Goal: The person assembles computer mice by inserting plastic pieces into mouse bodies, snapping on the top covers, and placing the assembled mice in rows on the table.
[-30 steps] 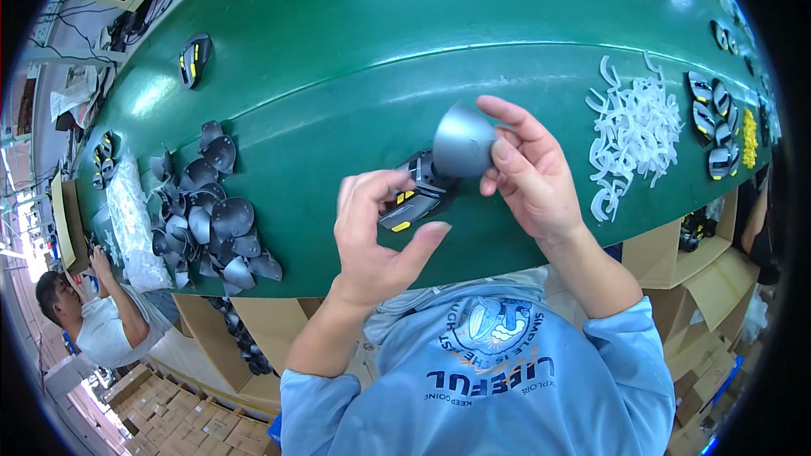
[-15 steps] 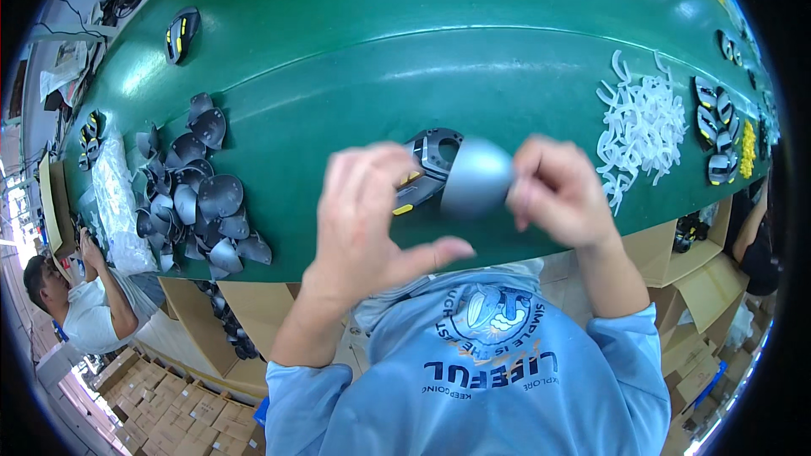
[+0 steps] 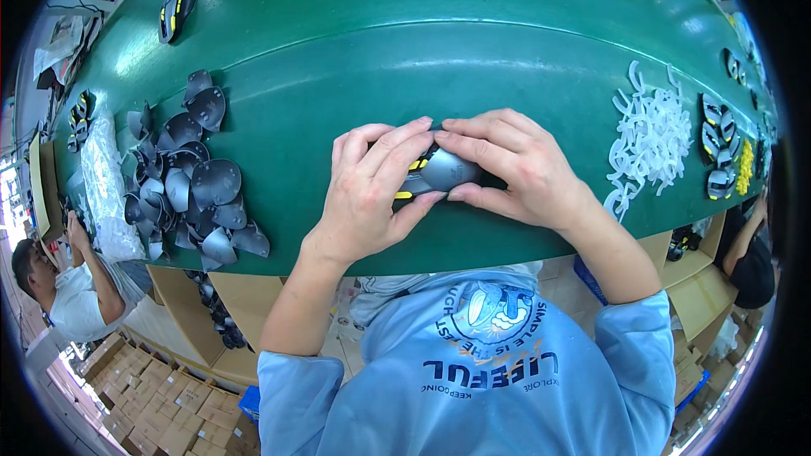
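Observation:
Between my two hands lies a computer mouse [image 3: 410,187], black with yellow side buttons. A smooth grey shell cover [image 3: 448,171] sits over its rear part. My left hand [image 3: 369,186] wraps the front of the mouse, fingers on the far side and thumb on the near side. My right hand [image 3: 517,171] grips the cover from the other end, fingertips and thumb pressed against its edges. The thumbs nearly meet on the near side. Much of the mouse is hidden under my fingers.
Loose dark grey shell covers [image 3: 193,190] lie heaped on the green table [image 3: 363,76] at left, beside a clear plastic bag [image 3: 114,194]. White curved strips [image 3: 652,148] are piled at right, near more mice [image 3: 718,142] and small yellow parts [image 3: 744,167]. Cardboard boxes stand below.
The grey cover, held out at the mouse's rear by my right hand, now lies down over it. Both hands have closed around the mouse; my left thumb has come in.

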A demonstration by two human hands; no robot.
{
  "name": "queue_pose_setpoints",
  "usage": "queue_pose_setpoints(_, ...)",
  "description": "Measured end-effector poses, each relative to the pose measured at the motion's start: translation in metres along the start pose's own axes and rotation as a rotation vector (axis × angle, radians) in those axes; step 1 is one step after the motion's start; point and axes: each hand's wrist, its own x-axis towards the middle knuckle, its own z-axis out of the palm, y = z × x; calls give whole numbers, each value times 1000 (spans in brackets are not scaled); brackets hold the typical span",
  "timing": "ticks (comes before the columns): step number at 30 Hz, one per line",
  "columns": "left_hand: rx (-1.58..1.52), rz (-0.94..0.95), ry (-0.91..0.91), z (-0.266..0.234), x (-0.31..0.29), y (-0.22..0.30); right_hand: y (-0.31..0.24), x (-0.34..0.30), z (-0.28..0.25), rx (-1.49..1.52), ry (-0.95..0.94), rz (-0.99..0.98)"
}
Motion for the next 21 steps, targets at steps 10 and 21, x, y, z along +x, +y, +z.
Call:
queue_pose_setpoints(10,-56,-20,24,2,-3,-7,10,10,-13,-1,182,-34)
queue_pose_setpoints(21,-45,-23,55,7,-2,-6,26,0,13,-70,242,-106)
